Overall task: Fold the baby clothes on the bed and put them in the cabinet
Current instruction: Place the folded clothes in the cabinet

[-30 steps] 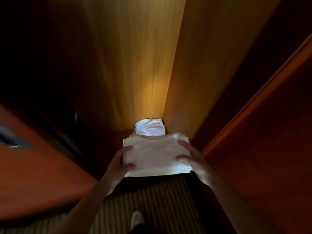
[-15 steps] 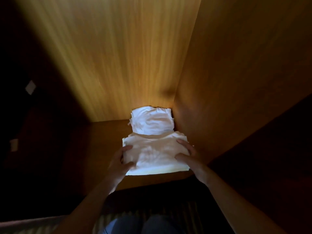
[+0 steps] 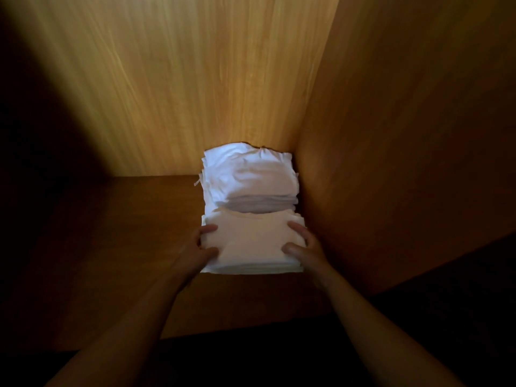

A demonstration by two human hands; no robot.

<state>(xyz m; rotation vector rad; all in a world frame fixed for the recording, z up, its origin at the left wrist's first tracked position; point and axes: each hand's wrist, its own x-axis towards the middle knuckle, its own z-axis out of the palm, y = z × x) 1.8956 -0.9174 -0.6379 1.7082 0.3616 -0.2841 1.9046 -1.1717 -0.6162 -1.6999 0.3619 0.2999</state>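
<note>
The folded clothes (image 3: pixel 252 243) sit mid-frame on the cabinet shelf (image 3: pixel 125 233). Our left hand (image 3: pixel 195 252) and right hand (image 3: pixel 303 248) grip their sides, fingers curled round them. A white pile (image 3: pixel 248 177) lies behind.

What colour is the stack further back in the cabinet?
The back stack is white, head view.

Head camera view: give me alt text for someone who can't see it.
A left hand and right hand grip the sides of a folded cream stack of baby clothes, right in front of a white folded stack in the back right corner of a wooden cabinet shelf.
</note>
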